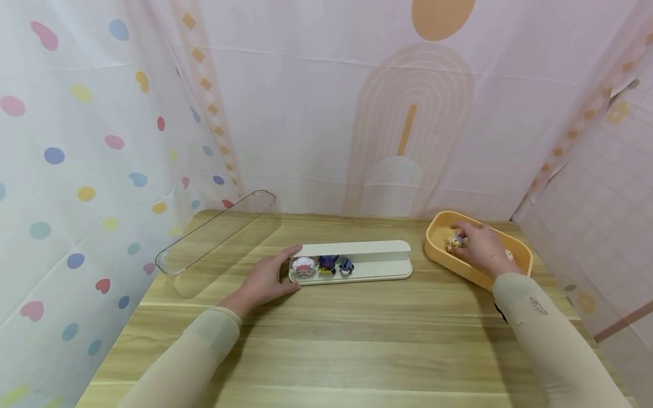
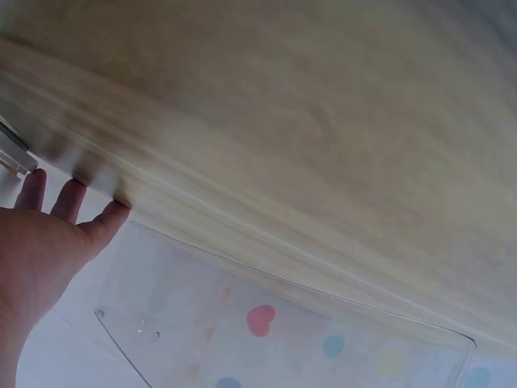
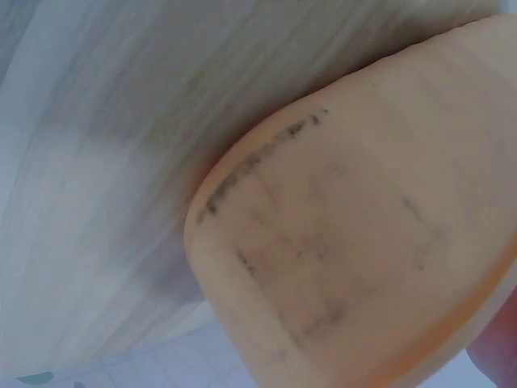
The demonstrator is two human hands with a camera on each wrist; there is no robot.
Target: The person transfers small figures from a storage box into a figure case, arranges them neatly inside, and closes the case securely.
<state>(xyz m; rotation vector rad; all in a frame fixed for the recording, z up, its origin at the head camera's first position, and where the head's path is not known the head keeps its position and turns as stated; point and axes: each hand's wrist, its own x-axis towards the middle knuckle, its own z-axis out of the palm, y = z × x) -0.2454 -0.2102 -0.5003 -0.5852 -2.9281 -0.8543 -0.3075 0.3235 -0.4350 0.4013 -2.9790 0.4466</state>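
A long cream display base (image 1: 374,269) lies on the table in the head view, with a raised step along its back. Three small figurines stand in its left part: a pink-and-white one (image 1: 304,267), a purple-and-yellow one (image 1: 327,264) and a dark blue one (image 1: 346,266). At the base's left end my left hand (image 1: 265,280) holds it between thumb and fingers. My right hand (image 1: 482,245) reaches into a yellow-orange basket (image 1: 435,249) and pinches a yellow-and-grey figurine (image 1: 456,242). Another pinkish figurine (image 1: 510,256) shows partly behind that hand.
A clear long cover (image 1: 216,241) leans at the back left, against the patterned curtain (image 1: 102,141); the left wrist view shows this cover (image 2: 283,315) too. Dark scuffs mark the outside of the basket (image 3: 347,226) in the right wrist view. Wood-grain table (image 1: 357,345) extends in front.
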